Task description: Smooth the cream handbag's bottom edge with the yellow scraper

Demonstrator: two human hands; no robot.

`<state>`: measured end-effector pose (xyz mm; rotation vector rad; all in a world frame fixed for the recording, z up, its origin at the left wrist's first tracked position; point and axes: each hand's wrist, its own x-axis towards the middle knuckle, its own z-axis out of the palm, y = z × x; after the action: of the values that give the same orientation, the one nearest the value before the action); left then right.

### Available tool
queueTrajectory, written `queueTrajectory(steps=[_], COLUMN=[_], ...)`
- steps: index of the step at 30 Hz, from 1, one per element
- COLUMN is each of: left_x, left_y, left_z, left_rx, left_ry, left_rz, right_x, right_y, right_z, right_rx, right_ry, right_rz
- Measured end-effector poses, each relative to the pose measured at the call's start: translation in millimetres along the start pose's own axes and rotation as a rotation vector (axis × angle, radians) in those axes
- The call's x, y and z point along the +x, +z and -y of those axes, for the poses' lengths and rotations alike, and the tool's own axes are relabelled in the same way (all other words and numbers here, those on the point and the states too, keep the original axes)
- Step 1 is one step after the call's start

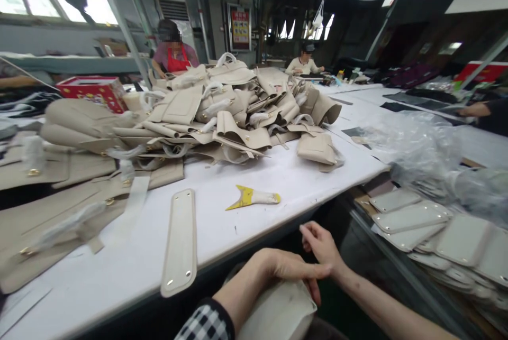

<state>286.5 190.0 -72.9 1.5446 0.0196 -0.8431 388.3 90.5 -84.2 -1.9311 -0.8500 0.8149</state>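
A beige leather-like bag piece (278, 311) rests low in front of me, below the table edge. My left hand (288, 266) curls over its top with the fingers closed around it, and some fingertips are hidden. Just to the right, my right hand (320, 245) is raised with its fingers curled together in a pinch; anything in them is too small to name. On the table ahead lie a flat beige strip (180, 242) with rivets at its corners and a yellow and white forked tool (253, 197).
A large heap of beige bag parts (234, 102) covers the table's middle and left. To the right, riveted beige panels (436, 229) are stacked beside clear plastic sheeting (424, 144). Two people sit beyond the heap; another person's hand (474, 110) reaches in at right.
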Motion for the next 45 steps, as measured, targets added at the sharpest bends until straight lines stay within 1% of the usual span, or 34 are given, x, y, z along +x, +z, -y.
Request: queueTrajectory(steps=[2,3,4,6,8,10,12,13,14,15,17,20,21,22,23,24,25,26,28,30,32,35,40,45], left_x=[2,4,5,6,6,3,0,-1,-2,-3,-4,-1,0,1,2,3,3,3,2,0,-2,-4,-4,-5], left_y=[-1.0,-1.2,-1.1,-0.1,1.8,3.4,3.2,2.5,1.5,0.5,-1.1,-1.8,-1.8,-1.8,-1.8,-1.9,-2.0,-2.0,-2.1,-2.1,-2.2,-2.9,-4.3,-6.2], left_z=[2,3,3,4,4,2,-1,-2,-3,-3,-3,1,3,5,7,9,10,10,10,8,6,3,3,2], left_rx=[-0.022,-0.047,-0.069,-0.103,-0.12,-0.143,-0.124,-0.091,-0.051,-0.008,0.034,-0.052,-0.099,-0.138,-0.164,-0.177,-0.181,-0.178,-0.174,-0.184,-0.164,-0.071,-0.022,0.058], left_ry=[-0.031,-0.046,-0.056,-0.073,-0.076,-0.077,-0.069,-0.066,-0.063,-0.053,-0.03,-0.005,-0.007,-0.013,-0.016,-0.016,-0.014,-0.008,0.004,0.011,0.016,0.024,0.03,0.032], left_rz=[0.003,0.001,-0.006,-0.026,-0.056,-0.087,-0.105,-0.107,-0.104,-0.094,-0.058,0.022,0.046,0.065,0.077,0.084,0.084,0.081,0.079,0.08,0.067,0.026,0.017,0.004], right_x=[32,48,63,89,107,117,118,116,112,106,90,52,35,17,-3,-22,-41,-58,-84,-99,-104,-102,-100,-100], right_y=[-9,-8,-3,15,39,58,64,60,52,38,-1,-73,-94,-112,-125,-133,-136,-133,-119,-99,-82,-69,-61,-56], right_z=[17,28,39,60,74,80,80,79,78,76,73,62,56,49,41,34,26,20,9,2,-3,-7,-9,-10], right_rx=[-0.156,-0.235,-0.313,-0.468,-0.6,-0.687,-0.734,-0.745,-0.748,-0.743,-0.706,-0.596,-0.532,-0.362,-0.243,-0.176,-0.135,-0.125,-0.128,-0.12,-0.098,-0.089,-0.047,-0.044], right_ry=[-0.202,-0.299,-0.388,-0.52,-0.578,-0.596,-0.589,-0.577,-0.559,-0.535,-0.474,-0.345,-0.282,-0.148,-0.016,0.082,0.16,0.222,0.296,0.33,0.342,0.352,0.407,0.424], right_rz=[-0.048,-0.037,-0.006,0.088,0.194,0.278,0.345,0.373,0.395,0.412,0.432,0.475,0.514,0.537,0.559,0.576,0.602,0.642,0.722,0.758,0.746,0.721,0.729,0.716])
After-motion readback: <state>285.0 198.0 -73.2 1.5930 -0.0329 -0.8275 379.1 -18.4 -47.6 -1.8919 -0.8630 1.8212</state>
